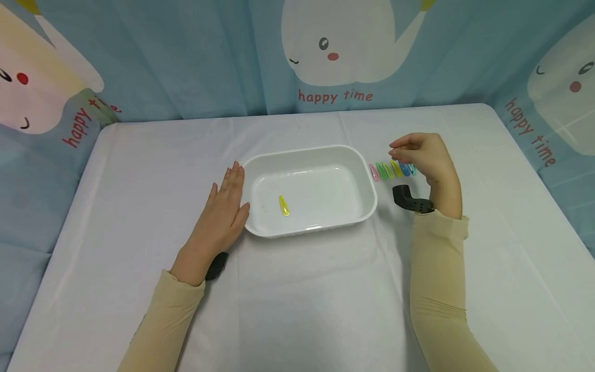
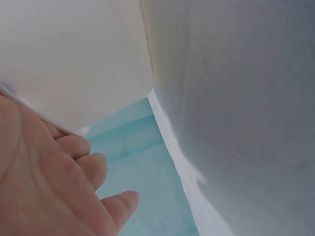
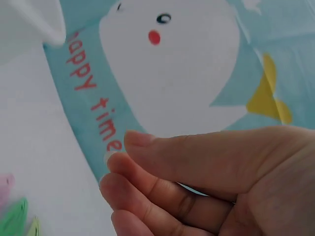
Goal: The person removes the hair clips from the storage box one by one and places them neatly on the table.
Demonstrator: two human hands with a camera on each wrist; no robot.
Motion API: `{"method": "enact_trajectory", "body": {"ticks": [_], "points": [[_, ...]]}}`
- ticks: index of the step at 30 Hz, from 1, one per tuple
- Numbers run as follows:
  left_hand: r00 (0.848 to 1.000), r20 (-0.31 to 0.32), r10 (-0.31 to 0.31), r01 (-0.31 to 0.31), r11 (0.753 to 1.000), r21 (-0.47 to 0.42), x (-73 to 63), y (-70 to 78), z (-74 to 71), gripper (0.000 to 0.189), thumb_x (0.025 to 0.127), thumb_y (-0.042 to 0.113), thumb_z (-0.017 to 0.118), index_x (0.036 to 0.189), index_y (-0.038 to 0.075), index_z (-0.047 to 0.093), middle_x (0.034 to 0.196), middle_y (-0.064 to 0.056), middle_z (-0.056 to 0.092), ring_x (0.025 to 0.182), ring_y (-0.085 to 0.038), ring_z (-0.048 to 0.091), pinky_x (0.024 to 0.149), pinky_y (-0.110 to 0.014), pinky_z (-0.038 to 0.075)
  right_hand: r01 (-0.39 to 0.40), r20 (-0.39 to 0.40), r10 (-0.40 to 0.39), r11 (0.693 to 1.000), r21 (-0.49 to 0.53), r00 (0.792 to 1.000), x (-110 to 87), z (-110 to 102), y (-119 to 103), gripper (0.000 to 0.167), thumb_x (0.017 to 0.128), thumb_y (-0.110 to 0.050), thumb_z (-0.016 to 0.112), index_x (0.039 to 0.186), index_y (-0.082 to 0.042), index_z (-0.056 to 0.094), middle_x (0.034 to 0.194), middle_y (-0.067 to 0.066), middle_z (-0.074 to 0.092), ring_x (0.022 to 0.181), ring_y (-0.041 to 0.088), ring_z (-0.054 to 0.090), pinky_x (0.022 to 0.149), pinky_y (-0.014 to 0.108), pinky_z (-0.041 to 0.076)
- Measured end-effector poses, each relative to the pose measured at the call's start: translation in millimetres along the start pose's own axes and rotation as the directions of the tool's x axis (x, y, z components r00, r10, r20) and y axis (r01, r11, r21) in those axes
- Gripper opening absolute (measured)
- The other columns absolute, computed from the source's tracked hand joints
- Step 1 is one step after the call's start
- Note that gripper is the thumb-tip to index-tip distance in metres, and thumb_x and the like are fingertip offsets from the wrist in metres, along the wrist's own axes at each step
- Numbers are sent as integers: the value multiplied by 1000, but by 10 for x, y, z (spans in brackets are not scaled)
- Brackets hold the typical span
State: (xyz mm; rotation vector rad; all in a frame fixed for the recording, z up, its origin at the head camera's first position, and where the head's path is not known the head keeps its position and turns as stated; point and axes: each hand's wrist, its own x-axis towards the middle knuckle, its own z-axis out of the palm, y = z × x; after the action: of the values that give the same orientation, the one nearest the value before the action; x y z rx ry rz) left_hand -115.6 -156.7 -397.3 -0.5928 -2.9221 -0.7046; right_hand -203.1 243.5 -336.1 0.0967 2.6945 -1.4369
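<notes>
A yellow snap hair clip lies on the floor of a white rectangular tray, left of its middle. Against the tray's left end rests my left hand, fingers extended; in the left wrist view the left hand's fingers touch the tray's outer wall. To the right of the tray, my right hand hovers over a row of hair clips in pink, green, yellow and blue, partly covering the blue end. Its fingers are loosely bent, thumb near the index fingertip, and nothing shows between them in the right wrist view.
A white cloth covers the table. Behind and at both sides hangs a light blue curtain printed with white whales. Dark wrist bands sit on both wrists.
</notes>
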Motion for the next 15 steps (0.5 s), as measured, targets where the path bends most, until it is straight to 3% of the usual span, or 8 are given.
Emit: {"method": "enact_trajectory", "body": {"ticks": [8, 15], "points": [[1000, 1, 4, -4, 1000, 2, 10, 0, 1, 64, 98, 22, 35, 151, 2, 4, 157, -9, 1, 144, -26, 4, 110, -56, 9, 87, 36, -89, 995, 50, 995, -110, 108, -253, 28, 86, -16, 68, 104, 6, 65, 86, -3, 69, 79, 13, 64, 70, 21, 49], [1000, 4, 0, 0, 1000, 5, 11, 4, -6, 64, 98, 21, 35, 151, 2, 5, 157, -9, 1, 144, -26, 4, 110, -56, 9, 151, 104, -160, 984, 92, 982, -158, 249, -427, 22, 85, -7, 68, 103, 6, 66, 84, 0, 69, 77, 12, 64, 70, 22, 49]]}}
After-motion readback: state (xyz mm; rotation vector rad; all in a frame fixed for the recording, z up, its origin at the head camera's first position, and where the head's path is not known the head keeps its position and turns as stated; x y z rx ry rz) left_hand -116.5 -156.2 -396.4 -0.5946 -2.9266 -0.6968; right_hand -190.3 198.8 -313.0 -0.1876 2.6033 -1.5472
